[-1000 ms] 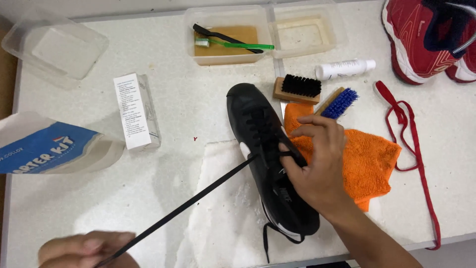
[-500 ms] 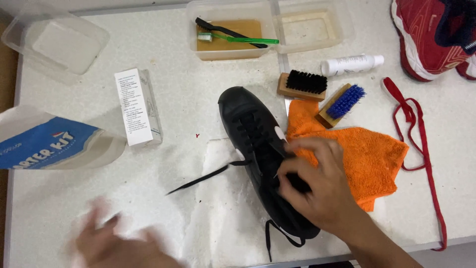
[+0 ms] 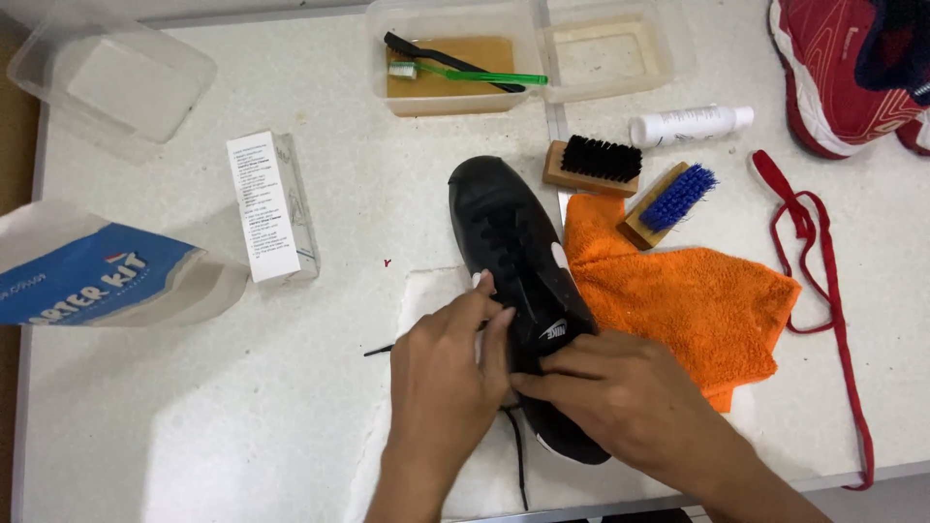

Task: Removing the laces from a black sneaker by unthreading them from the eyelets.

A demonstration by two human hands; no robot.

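Black shoe point(image 3: 513, 261) lies mid-surface point(image 3: 194, 407) beside an orange cloth point(image 3: 678, 300) — left hand point(image 3: 446, 373) and right hand point(image 3: 620, 397) both pinch its black lace point(image 3: 518, 465) near the tongue; judging by loose ends, the lacing looks partly undone.

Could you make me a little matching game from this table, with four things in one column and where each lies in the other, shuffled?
Things:
1. black shoe
2. green toothbrush
3. red lace
4. blue-bristled brush

Places:
A. in a clear tray with brown liquid, at the far side of the table
B. loose on the table, right of the orange cloth
C. on the far edge of the orange cloth
D. under both hands, left hand and right hand, in the middle

Pairs: 1-D, 2-A, 3-B, 4-C
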